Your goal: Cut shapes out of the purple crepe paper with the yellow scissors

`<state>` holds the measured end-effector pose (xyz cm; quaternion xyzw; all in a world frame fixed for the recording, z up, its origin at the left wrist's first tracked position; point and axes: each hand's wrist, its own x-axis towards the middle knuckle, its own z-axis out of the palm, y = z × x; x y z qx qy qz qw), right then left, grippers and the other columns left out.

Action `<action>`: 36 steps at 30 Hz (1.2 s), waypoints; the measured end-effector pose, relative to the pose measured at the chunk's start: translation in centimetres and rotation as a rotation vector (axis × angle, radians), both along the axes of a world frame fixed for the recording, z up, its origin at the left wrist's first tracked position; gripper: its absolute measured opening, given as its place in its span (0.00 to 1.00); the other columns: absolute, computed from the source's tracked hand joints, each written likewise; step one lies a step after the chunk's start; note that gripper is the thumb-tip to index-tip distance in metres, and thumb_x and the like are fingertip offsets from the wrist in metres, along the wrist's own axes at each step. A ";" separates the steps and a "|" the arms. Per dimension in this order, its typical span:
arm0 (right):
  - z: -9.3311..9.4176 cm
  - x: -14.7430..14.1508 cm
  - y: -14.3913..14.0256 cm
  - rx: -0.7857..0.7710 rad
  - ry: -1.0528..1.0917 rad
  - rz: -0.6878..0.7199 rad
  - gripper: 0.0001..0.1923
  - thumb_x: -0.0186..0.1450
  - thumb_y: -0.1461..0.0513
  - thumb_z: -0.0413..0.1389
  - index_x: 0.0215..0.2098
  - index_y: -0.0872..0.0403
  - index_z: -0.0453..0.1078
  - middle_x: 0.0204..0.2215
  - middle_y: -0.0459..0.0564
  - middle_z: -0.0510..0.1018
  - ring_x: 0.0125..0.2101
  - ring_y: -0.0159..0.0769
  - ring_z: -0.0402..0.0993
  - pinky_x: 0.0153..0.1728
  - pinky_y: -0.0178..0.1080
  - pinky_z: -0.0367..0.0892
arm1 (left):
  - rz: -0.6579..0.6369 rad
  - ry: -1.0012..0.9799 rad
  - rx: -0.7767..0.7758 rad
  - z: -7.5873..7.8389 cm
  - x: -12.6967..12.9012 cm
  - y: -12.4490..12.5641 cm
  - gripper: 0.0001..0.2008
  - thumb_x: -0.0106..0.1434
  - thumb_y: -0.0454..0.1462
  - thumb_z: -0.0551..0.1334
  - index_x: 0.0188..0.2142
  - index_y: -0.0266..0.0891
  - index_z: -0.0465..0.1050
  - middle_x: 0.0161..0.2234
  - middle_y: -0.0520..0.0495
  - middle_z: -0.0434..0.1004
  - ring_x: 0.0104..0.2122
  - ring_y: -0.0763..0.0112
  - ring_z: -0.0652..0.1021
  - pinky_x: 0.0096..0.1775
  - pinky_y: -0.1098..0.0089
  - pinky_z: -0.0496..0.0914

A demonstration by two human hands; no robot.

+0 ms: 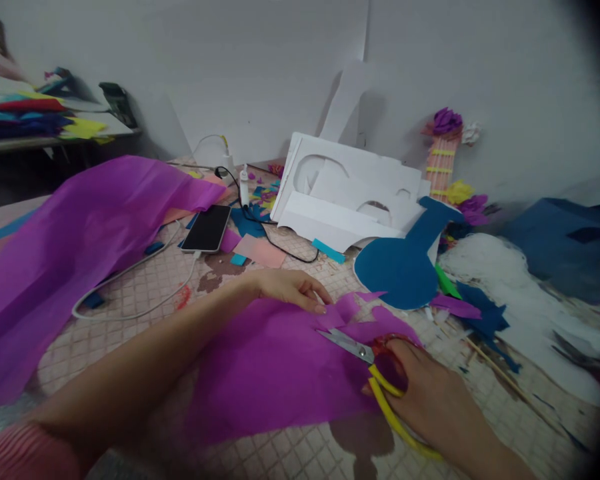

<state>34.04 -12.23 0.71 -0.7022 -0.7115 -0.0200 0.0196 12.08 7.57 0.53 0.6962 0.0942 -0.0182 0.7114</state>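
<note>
Right hand (430,393) is closed around the yellow handles of the scissors (365,363), blades open and biting into the edge of a purple paper sheet (275,373) lying flat on the bench (130,300). Left hand (293,290) is flat on the sheet's far edge, fingertips pressing it down just beside the blade tips, gripping nothing. Small cut strips stick up between hand and blades. Behind: phone (207,228) on a cable, blue cutout (405,263), white card pieces (345,190), bigger purple sheet (70,247) on the left.
</note>
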 end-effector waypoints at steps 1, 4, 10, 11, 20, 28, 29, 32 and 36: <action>0.0 0.0 0.0 -0.001 -0.001 0.002 0.19 0.54 0.51 0.60 0.40 0.49 0.63 0.37 0.48 0.78 0.35 0.48 0.77 0.30 0.45 0.71 | -0.003 0.001 0.003 0.1 0.0 0.0 0.22 0.57 0.43 0.64 0.49 0.37 0.68 0.26 0.51 0.76 0.23 0.79 0.73 0.27 0.79 0.65; -0.3 0.1 -0.2 -0.002 0.001 0.007 0.20 0.54 0.51 0.60 0.41 0.49 0.63 0.38 0.48 0.78 0.36 0.48 0.77 0.30 0.45 0.71 | -0.079 -0.054 -0.028 0.5 -0.1 -0.3 0.29 0.59 0.41 0.63 0.58 0.42 0.58 0.31 0.50 0.77 0.25 0.77 0.74 0.29 0.77 0.67; -0.5 0.2 -0.4 0.009 -0.002 0.042 0.20 0.54 0.52 0.60 0.41 0.50 0.63 0.38 0.50 0.78 0.35 0.48 0.77 0.30 0.44 0.71 | -0.160 -0.181 0.115 1.4 -0.2 -0.5 0.19 0.57 0.38 0.64 0.49 0.38 0.71 0.47 0.46 0.74 0.45 0.69 0.73 0.47 0.71 0.66; -0.4 0.2 -0.4 0.002 -0.003 0.040 0.19 0.55 0.52 0.59 0.41 0.50 0.63 0.38 0.50 0.78 0.35 0.48 0.77 0.30 0.45 0.71 | -0.160 -0.169 0.143 1.4 -0.2 -0.5 0.16 0.57 0.37 0.64 0.46 0.36 0.73 0.45 0.46 0.75 0.46 0.68 0.73 0.48 0.71 0.65; -0.1 -0.1 -0.4 -0.028 -0.006 0.028 0.19 0.55 0.52 0.59 0.41 0.50 0.63 0.37 0.51 0.78 0.34 0.49 0.77 0.30 0.44 0.70 | -0.141 -0.056 0.157 0.4 -0.2 -0.2 0.21 0.54 0.38 0.66 0.48 0.36 0.72 0.44 0.45 0.76 0.41 0.68 0.76 0.42 0.71 0.70; -0.1 -0.2 -0.4 -0.032 -0.029 0.021 0.18 0.55 0.52 0.59 0.40 0.51 0.63 0.35 0.51 0.78 0.33 0.48 0.77 0.29 0.43 0.70 | -0.107 -0.094 0.131 0.3 -0.1 -0.3 0.21 0.54 0.38 0.67 0.47 0.36 0.73 0.43 0.46 0.77 0.40 0.69 0.76 0.42 0.72 0.69; -0.1 -0.1 -0.4 -0.023 -0.029 0.025 0.18 0.55 0.52 0.59 0.40 0.51 0.63 0.35 0.51 0.78 0.33 0.49 0.77 0.29 0.43 0.70 | -0.105 -0.098 0.133 0.2 -0.1 -0.3 0.20 0.54 0.37 0.67 0.47 0.36 0.72 0.43 0.46 0.77 0.40 0.70 0.76 0.42 0.72 0.69; -0.4 0.0 -0.4 0.017 -0.015 0.050 0.18 0.55 0.52 0.58 0.40 0.52 0.64 0.36 0.53 0.79 0.34 0.49 0.77 0.29 0.44 0.71 | -0.109 -0.100 0.116 0.2 -0.1 -0.3 0.20 0.54 0.37 0.66 0.47 0.35 0.72 0.42 0.47 0.76 0.39 0.71 0.76 0.41 0.74 0.69; -0.4 0.0 -0.4 0.006 0.011 0.052 0.18 0.55 0.53 0.58 0.40 0.53 0.66 0.37 0.54 0.79 0.34 0.50 0.77 0.31 0.45 0.71 | -0.109 -0.095 0.086 0.3 -0.1 -0.4 0.20 0.54 0.37 0.66 0.47 0.36 0.72 0.41 0.48 0.77 0.37 0.73 0.76 0.40 0.74 0.70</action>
